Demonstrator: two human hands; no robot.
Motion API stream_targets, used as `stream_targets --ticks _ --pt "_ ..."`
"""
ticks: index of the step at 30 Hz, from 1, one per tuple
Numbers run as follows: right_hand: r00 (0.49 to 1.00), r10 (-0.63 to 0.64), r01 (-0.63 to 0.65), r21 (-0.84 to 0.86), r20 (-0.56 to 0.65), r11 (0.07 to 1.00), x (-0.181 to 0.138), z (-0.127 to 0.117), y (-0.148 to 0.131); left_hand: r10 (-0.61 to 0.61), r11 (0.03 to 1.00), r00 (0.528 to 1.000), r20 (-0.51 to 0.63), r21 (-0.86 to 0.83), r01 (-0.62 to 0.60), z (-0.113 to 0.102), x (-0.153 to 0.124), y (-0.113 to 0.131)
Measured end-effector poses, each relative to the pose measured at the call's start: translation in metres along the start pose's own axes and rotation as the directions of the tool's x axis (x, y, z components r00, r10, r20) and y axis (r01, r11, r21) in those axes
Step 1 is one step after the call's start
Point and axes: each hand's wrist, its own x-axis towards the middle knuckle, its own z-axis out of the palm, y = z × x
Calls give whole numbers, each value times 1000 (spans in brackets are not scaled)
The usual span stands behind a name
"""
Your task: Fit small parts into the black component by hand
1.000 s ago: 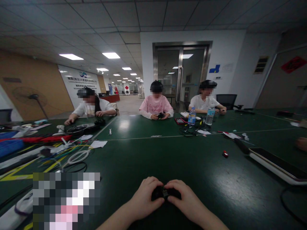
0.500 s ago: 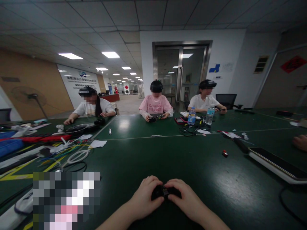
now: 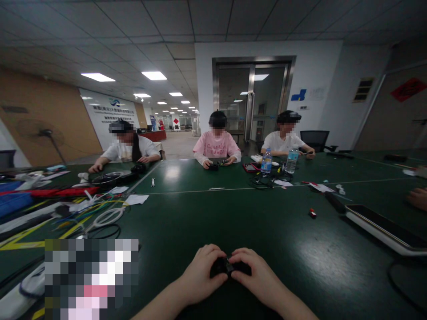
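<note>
Low in the middle of the head view, a small black object point(image 3: 229, 267) is pinched between both hands, just over the green table. Its kind cannot be made out, since fingers cover most of it. My left hand point(image 3: 204, 271) is closed on its left end, thumb below and fingertips above. On the other end, my right hand point(image 3: 253, 270) is closed in the same way. The fingertips of the two hands nearly meet at the object's middle.
A phone-like slab point(image 3: 388, 226) lies at right on the green table point(image 3: 187, 222), near a small red item point(image 3: 312, 213). Cables point(image 3: 108, 217) and tools clutter the left. Two bottles point(image 3: 266, 161) stand farther back. Three people sit opposite; another person's hand point(image 3: 417, 198) rests at far right.
Almost nothing differs. My right thumb has shifted very slightly to the left on the black object, which both hands still hold.
</note>
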Motion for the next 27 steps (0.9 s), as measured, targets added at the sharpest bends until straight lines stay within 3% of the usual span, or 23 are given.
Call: stream_targets --ticks 27 --pt "999 -26 27 47 -26 999 1 -1 0 -22 999 1000 -7 -37 22 -1 1 1"
